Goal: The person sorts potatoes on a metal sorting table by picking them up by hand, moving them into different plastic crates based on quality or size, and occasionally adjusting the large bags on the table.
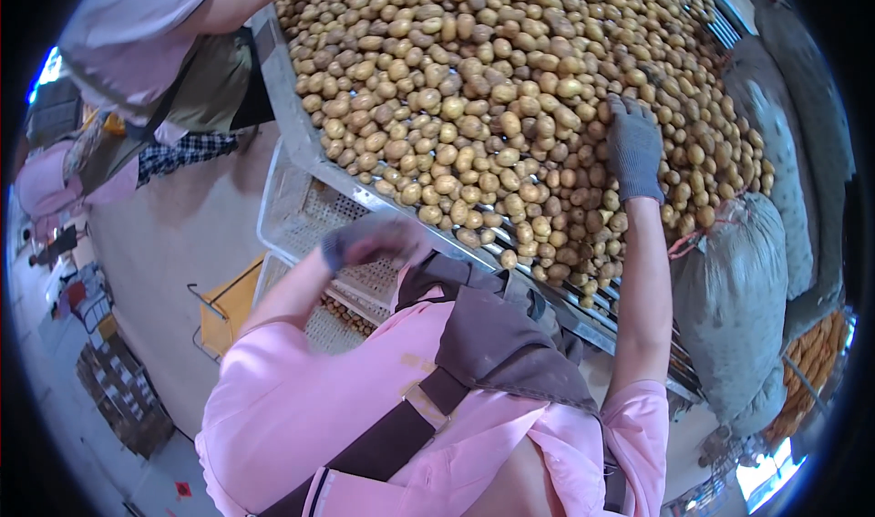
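Note:
A wide heap of small yellow-brown potatoes [437,100] covers a slatted metal sorting table [502,228]. My right hand [636,148], in a grey knit glove, lies back-up on the right part of the heap. Its fingers point away from me and touch potatoes; whether it grips one is hidden under the palm. Blurred by motion, my left hand [383,240] is also gloved. It is at the table's near edge, over a pale plastic crate [366,288], and its grip cannot be made out.
Full mesh sacks [735,312] stand along the right side, one tied with red string. At the upper left, a co-worker in pink [143,38] reaches over the heap. Below the table's edge are crates, one holding potatoes [348,315]. A yellow folding seat [232,301] is on the floor at left.

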### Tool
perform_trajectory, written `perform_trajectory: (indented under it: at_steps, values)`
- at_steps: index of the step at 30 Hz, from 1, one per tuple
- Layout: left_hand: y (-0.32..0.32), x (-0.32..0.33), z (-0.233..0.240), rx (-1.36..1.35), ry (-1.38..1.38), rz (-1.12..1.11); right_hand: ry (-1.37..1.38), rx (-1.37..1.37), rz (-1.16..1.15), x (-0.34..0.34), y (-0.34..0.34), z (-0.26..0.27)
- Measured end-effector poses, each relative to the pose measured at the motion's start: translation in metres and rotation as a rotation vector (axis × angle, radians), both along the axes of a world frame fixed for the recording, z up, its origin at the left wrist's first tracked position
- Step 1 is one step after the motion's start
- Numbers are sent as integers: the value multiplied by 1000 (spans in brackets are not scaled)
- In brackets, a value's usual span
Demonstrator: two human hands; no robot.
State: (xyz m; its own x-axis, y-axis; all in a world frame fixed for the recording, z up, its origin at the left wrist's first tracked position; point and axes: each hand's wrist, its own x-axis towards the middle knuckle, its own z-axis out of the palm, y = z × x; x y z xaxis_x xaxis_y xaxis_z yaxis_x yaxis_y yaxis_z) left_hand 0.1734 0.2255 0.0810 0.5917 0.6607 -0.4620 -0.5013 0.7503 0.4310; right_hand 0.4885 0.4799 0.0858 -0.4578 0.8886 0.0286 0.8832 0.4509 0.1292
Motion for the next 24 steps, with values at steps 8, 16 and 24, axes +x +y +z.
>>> perform_trajectory:
  at_steps: [8,16,24]
  values:
    - [-219,-121,-56,-224,1340,-1222,-104,-131,-106,-10,8,-2]
    - [-34,-65,-39,385,1824,757,229,-9,-95,-2,-26,-17]
    - [225,40,-40,1237,1785,-175,447,87,92,13,-83,-27]
